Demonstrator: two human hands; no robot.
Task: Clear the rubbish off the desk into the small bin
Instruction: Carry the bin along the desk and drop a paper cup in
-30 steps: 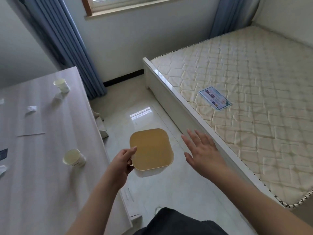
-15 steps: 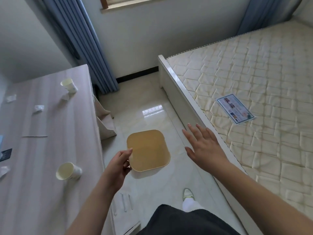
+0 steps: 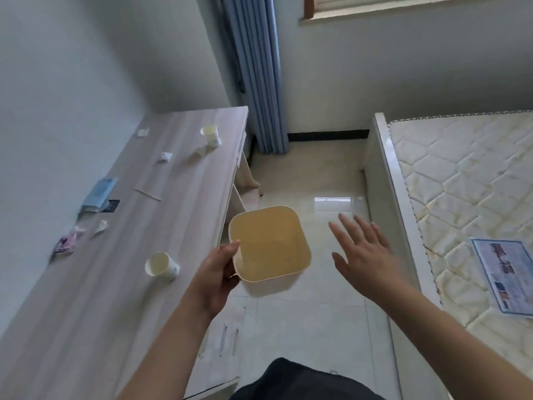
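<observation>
The bin (image 3: 269, 243) now sits beside the desk (image 3: 86, 284); left hand (image 3: 215, 277) fingers clamped on its rim, right hand (image 3: 364, 255) spread.

Two cups: one (image 3: 161, 267) just left of the left hand (image 3: 215, 277), one (image 3: 211, 135) far beyond. One bin (image 3: 271, 243). Three paper scraps (image 3: 166, 156) (image 3: 142, 132) (image 3: 101, 227). One blue packet (image 3: 99, 193).

1. From my feed, the bare quilted mattress (image 3: 467, 180) fills the right side, sitting in a white bed frame (image 3: 388, 174).
2. A printed leaflet (image 3: 503, 280) lies on the mattress, near its right edge.
3. Blue curtain (image 3: 255, 73) hangs left of the bed frame, below-left of the window sill (image 3: 403, 10).
</observation>
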